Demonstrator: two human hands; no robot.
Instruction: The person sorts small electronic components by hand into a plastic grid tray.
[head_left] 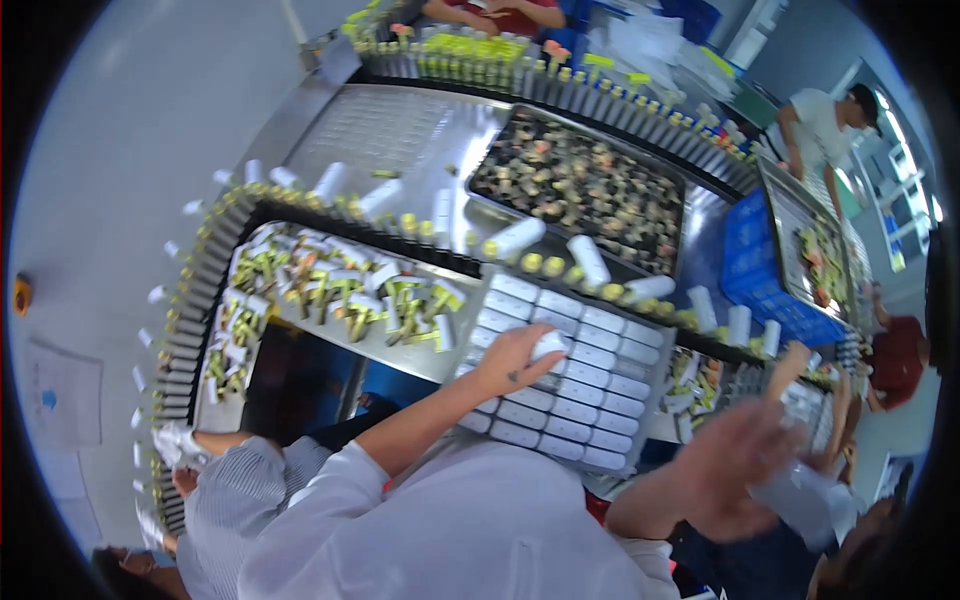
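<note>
White blocks (577,390) lie with long axes slanting down-right.

Single head-worn fisheye view, facing down and forward, close above the tray (605,459)

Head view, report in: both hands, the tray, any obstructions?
Left hand closed on white piece at the tray. Right hand open, blurred, right of tray. Left hand hides part of the tray.
</note>
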